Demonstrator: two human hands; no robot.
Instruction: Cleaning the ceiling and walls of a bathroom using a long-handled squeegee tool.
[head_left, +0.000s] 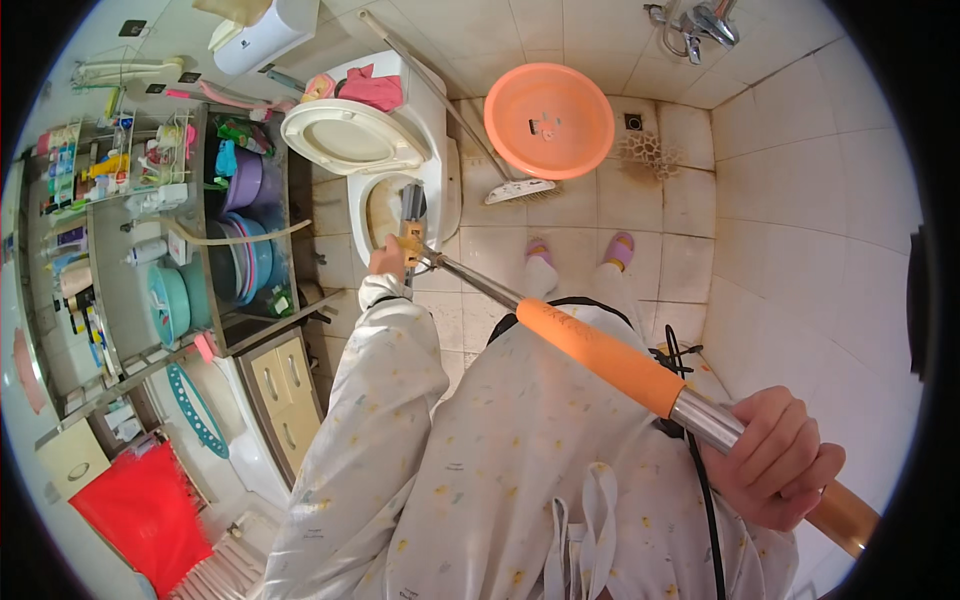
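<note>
A sponge mop with a metal pole (480, 280) and an orange foam sleeve (600, 356) slants across my body. My right hand (784, 457) is wrapped around the pole near its upper end, at the lower right. At the other end, the grey and orange mop head (412, 217) is held over the side of the toilet bowl (379, 210). My left hand (388, 257) grips the orange plastic part of that head, its fingers partly hidden. Behind the bowl the toilet seat and lid (352, 139) are raised.
An orange basin (549, 120) stands on the tiled floor beside a broom (521, 189) leaning against the wall. A metal rack (247, 341) with basins and bottles lines the left, where a hose (240, 238) sticks out. A red cloth (146, 517) hangs at lower left.
</note>
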